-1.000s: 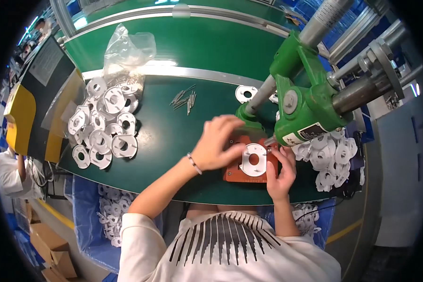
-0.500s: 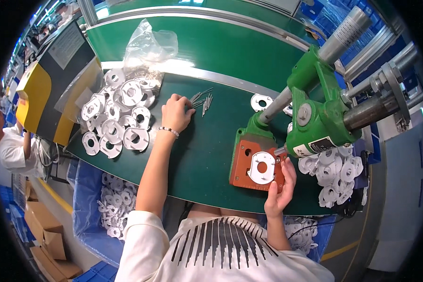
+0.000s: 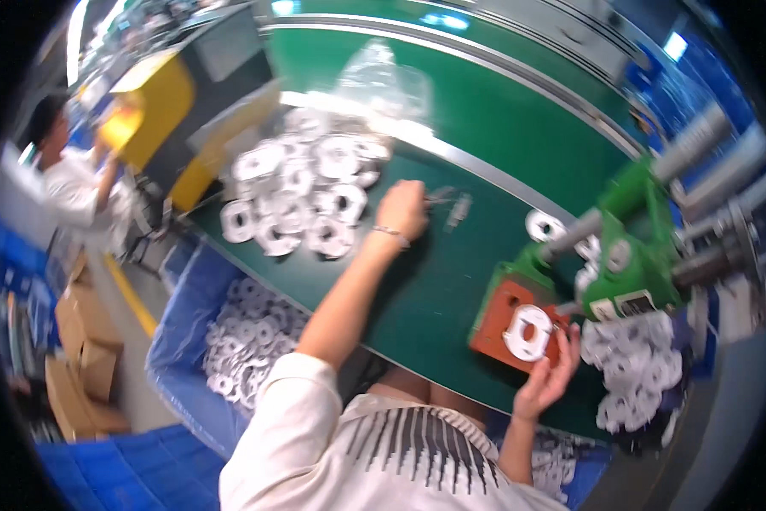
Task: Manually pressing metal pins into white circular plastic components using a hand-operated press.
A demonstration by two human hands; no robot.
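My left hand [image 3: 404, 209] is at the far middle of the green table, its fingers curled together beside a small heap of thin metal pins [image 3: 458, 211]. Blur hides what lies between the fingertips. My right hand [image 3: 550, 379] has its fingers stretched and apart, at the right front corner of a red-orange fixture block [image 3: 495, 339]. On that block lies a white plastic ring plate [image 3: 528, 333] with a round hole. Above and behind it stands a green press [image 3: 628, 271] with a metal ram pointing down near the plate.
A heap of white ring plates [image 3: 293, 192] is at left, with a clear plastic bag [image 3: 383, 81] behind it. More plates [image 3: 630, 366] lie right of the press. A blue-lined bin [image 3: 178, 358] stands below the left table edge. Another person [image 3: 72, 183] sits far left.
The whole view has swung, so the table things appear farther right and tilted. My left hand's fingers look more curled at the pins; my right hand stays by the fixture, fingers spread.
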